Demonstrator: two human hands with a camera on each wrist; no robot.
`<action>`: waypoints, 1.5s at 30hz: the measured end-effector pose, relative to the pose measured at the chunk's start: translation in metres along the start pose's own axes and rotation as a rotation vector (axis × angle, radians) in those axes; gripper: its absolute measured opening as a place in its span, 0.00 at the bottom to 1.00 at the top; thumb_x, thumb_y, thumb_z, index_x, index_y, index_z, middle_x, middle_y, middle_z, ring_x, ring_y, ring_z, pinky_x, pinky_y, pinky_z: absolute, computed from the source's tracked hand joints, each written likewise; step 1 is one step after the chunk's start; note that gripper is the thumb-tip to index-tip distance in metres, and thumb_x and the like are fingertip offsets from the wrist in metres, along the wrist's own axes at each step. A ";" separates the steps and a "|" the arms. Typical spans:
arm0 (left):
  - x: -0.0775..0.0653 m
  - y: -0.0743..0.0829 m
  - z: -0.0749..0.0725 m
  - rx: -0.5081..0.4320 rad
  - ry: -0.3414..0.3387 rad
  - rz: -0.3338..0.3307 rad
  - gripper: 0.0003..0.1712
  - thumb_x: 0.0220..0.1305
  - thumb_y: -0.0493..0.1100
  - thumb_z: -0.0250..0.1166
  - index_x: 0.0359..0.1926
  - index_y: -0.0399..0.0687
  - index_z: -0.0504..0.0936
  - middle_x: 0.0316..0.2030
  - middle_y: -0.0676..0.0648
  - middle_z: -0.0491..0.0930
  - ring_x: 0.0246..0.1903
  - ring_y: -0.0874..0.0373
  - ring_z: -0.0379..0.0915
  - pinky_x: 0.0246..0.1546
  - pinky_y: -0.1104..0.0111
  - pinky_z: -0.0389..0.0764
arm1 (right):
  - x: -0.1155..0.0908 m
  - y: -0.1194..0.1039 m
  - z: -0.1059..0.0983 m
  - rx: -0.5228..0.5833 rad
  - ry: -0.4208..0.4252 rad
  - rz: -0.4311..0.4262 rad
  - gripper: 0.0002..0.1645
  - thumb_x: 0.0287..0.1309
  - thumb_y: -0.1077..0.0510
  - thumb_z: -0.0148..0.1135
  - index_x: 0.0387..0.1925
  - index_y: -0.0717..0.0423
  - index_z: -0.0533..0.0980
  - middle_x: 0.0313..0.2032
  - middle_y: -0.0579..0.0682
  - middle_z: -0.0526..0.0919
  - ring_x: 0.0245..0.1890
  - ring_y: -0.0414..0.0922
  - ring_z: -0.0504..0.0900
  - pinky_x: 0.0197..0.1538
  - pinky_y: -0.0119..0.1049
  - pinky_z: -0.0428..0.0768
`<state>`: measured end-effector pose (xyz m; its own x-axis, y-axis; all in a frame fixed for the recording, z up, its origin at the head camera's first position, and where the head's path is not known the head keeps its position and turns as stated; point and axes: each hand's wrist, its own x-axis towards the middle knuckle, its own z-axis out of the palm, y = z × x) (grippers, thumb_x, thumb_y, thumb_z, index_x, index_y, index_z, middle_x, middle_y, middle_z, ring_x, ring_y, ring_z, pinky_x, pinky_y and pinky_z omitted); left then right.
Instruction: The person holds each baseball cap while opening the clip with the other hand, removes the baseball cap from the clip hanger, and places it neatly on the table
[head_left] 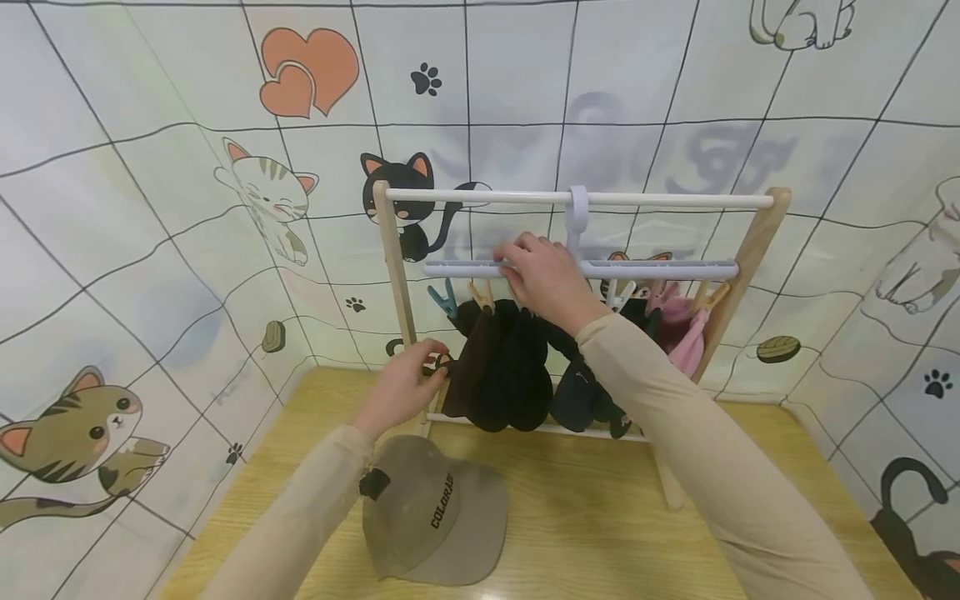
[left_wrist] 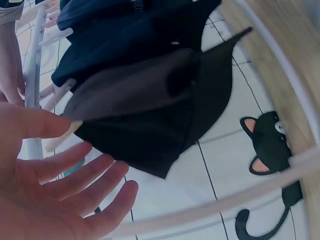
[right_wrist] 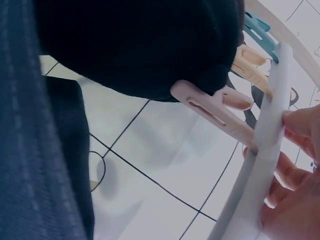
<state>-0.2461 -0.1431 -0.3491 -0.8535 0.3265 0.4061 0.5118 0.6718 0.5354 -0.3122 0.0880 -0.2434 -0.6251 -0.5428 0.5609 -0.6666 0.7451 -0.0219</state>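
Note:
My right hand [head_left: 551, 279] grips the pale lilac bar of a clip hanger [head_left: 660, 270], thumb on one side and fingers on the other. Clothes-pegs run along the bar: a teal peg [head_left: 444, 298] holding nothing visible, a beige peg [head_left: 481, 293], and a pale pink peg [right_wrist: 215, 112] clamped on a black cap [right_wrist: 145, 45]. From the beige peg hangs a dark brown cap [head_left: 477, 358]. Fingers spread, my left hand [head_left: 405, 379] is beside that cap; in the left wrist view its thumb overlaps the peg near the cap's corner.
The hanger's hook loops over the white top rod [head_left: 487, 197] of a wooden rack [head_left: 738, 275]. More dark caps [head_left: 576, 396] and a pink cap [head_left: 686, 329] hang toward the right. A khaki "COLORADO" cap [head_left: 420, 508] lies on the wooden table [head_left: 592, 517] in front.

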 end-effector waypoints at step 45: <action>0.045 0.035 0.037 0.137 -0.069 0.090 0.15 0.64 0.32 0.59 0.50 0.30 0.70 0.14 0.47 0.68 0.12 0.55 0.66 0.17 0.65 0.68 | -0.022 -0.040 -0.013 -0.160 0.093 0.010 0.04 0.57 0.60 0.65 0.29 0.57 0.79 0.26 0.51 0.77 0.29 0.50 0.76 0.33 0.45 0.73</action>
<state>-0.2703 -0.0802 -0.3391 -0.8121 0.4308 0.3935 0.5720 0.7210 0.3911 -0.2670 0.0753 -0.2441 -0.5861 -0.5023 0.6357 -0.5826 0.8065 0.1002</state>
